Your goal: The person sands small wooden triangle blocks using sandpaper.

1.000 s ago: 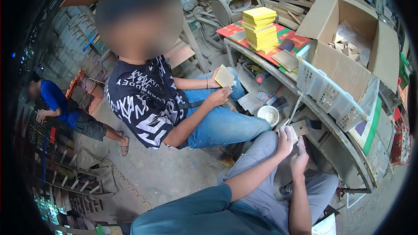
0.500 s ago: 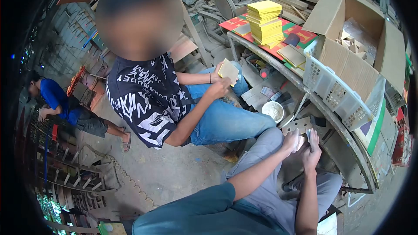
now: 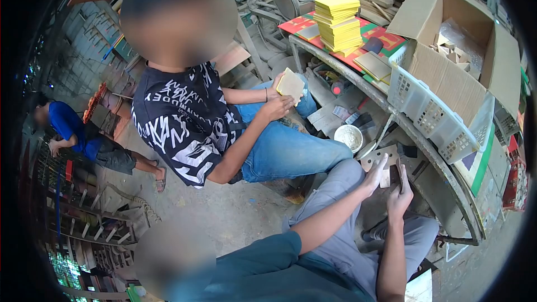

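My left hand (image 3: 373,178) is raised over my lap with its fingers extended. A small pale piece (image 3: 385,179), perhaps wood, lies against its palm side; the thumb is hidden. Facing it a short gap away is my right hand (image 3: 399,197), fingers upright, with a dark flat pad (image 3: 395,175) along their inner side. The exact grip on each is hard to see. Beyond both hands lies a light board with holes (image 3: 371,160). A white bowl of pale paste or powder (image 3: 348,137) sits just past my left knee.
Beside me, a seated co-worker holds a square yellow-edged board (image 3: 291,85). On the bench (image 3: 386,99) stand stacked yellow blocks (image 3: 339,25), a white plastic basket (image 3: 433,113) and an open carton (image 3: 447,78). Another person in blue (image 3: 67,123) stands at far left.
My hands have drawn slightly apart, and my left fingers have straightened. The co-worker's hand has moved lower on the square board. A blurred round patch has appeared at the lower left.
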Available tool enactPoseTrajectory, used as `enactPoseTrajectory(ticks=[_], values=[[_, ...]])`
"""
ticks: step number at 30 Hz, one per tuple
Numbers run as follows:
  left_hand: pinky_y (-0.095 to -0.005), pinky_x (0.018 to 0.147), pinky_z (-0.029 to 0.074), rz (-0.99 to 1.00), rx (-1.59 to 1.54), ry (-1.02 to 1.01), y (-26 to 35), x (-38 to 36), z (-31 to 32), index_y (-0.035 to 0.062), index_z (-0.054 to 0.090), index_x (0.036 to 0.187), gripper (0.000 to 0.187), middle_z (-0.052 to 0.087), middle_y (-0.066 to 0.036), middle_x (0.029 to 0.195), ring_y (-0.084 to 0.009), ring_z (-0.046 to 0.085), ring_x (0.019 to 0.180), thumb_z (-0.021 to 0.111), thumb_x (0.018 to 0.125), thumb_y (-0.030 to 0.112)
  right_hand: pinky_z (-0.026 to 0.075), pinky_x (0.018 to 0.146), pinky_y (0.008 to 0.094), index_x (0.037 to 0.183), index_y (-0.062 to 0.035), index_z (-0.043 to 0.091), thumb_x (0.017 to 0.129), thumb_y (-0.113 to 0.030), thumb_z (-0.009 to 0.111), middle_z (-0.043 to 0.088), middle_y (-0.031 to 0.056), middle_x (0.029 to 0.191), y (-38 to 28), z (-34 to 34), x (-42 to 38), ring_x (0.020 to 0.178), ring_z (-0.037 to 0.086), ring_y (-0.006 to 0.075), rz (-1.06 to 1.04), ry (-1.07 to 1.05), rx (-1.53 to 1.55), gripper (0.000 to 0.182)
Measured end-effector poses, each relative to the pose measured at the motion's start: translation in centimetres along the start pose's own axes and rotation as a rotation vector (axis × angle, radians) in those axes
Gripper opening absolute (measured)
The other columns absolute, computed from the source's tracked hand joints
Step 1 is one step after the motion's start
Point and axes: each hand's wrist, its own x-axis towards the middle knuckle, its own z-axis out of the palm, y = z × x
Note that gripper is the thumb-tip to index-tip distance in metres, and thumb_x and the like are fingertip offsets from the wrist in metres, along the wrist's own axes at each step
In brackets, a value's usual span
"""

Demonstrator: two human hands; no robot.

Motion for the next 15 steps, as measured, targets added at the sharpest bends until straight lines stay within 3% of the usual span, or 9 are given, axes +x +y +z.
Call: enactPoseTrajectory(ticks=[3,5,6,7,9,10,11,13,15], values=[[-0.0364,0.100,0.034,-0.181,-0.178,-0.246,2.7,-2.4,-0.1,0.0007,0.039,0.134,0.078,0.045,-0.016,0.130,-0.0220,0.041,0.120,0.050,0.087,0.061,0.022,0.113,0.0407,0.132,0.0040,0.045,0.073,0.013,0.040,0.044,0.0263,0.137,-1.8,0.1,-0.1,0.136,0.033,0.0349,-0.166,-0.229,-0.024,0.061],[-0.0311,0.079,0.046,-0.033,-0.093,-0.374,2.4,-1.8,-1.2,0.0051,0.053,0.107,0.044,0.060,-0.009,0.102,-0.0177,0.059,0.092,0.057,0.088,0.045,0.017,0.114,0.0436,0.131,0.0054,0.046,0.074,0.001,0.051,0.044,0.0298,0.135,-2.3,0.2,-0.4,0.135,0.032,0.0370,-0.294,-0.354,-0.153,0.058],[-0.0289,0.072,0.044,-0.060,-0.152,-0.370,2.9,-2.4,-1.6,0.0087,0.055,0.100,0.034,0.058,-0.006,0.095,-0.0136,0.056,0.087,0.058,0.087,0.040,0.013,0.114,0.0446,0.126,0.0078,0.050,0.073,-0.011,0.060,0.045,0.0316,0.132,-1.9,-0.3,0.0,0.135,0.033,0.0372,-0.215,-0.461,-0.100,0.057],[-0.0266,0.065,0.042,-0.086,-0.212,-0.366,3.6,-3.0,-1.9,0.0123,0.056,0.094,0.024,0.057,-0.002,0.089,-0.0095,0.053,0.081,0.059,0.087,0.035,0.026,0.110,0.0435,0.114,0.0087,0.059,0.077,-0.011,0.061,0.056,0.0267,0.124,-1.8,-0.6,0.2,0.125,0.047,0.0334,-0.209,-0.393,-0.003,0.042],[-0.0282,0.066,0.044,-0.160,-0.332,-0.348,3.2,-3.0,-2.3,0.0116,0.056,0.097,0.024,0.057,-0.001,0.089,-0.0098,0.053,0.081,0.059,0.086,0.033,0.040,0.100,0.0391,0.103,0.0063,0.065,0.082,-0.013,0.062,0.064,0.0185,0.112,-2.0,-1.1,0.8,0.108,0.059,0.0244,0.141,-0.108,0.453,0.029],[-0.0299,0.067,0.046,-0.252,-0.450,-0.337,3.1,-2.9,-2.4,0.0110,0.056,0.100,0.024,0.057,-0.001,0.088,-0.0101,0.054,0.082,0.059,0.086,0.031,0.047,0.089,0.0333,0.098,0.0038,0.066,0.085,-0.012,0.061,0.066,0.0128,0.103,-3.6,-1.4,1.9,0.095,0.062,0.0174,-0.017,-0.011,0.434,0.021],[-0.0299,0.067,0.046,-0.256,-0.459,-0.343,2.8,-2.6,-2.4,0.0110,0.056,0.100,0.024,0.057,-0.001,0.088,-0.0101,0.054,0.082,0.059,0.086,0.031,0.045,0.093,0.0365,0.105,0.0044,0.062,0.082,-0.012,0.067,0.064,0.0145,0.103,-5.1,-2.1,3.0,0.100,0.061,0.0222,0.011,-0.130,0.472,0.028],[-0.0336,0.077,0.050,-0.081,-0.165,-0.366,2.2,-2.4,-2.4,0.0084,0.052,0.117,0.040,0.061,-0.008,0.101,-0.0157,0.059,0.090,0.056,0.086,0.034,0.042,0.098,0.0398,0.131,-0.0029,0.045,0.067,-0.030,0.078,0.052,0.0093,0.124,-12.6,-0.9,4.0,0.119,0.049,0.0220,-0.014,-0.365,0.700,0.078],[-0.0322,0.078,0.049,0.002,0.048,-0.367,2.3,-2.2,-2.3,0.0085,0.052,0.116,0.039,0.061,-0.007,0.101,-0.0157,0.058,0.091,0.058,0.086,0.033,0.041,0.099,0.0435,0.138,-0.0087,0.037,0.056,-0.032,0.085,0.041,0.0096,0.133,-17.8,1.6,4.5,0.127,0.039,0.0230,-0.054,-0.605,0.790,0.098]])
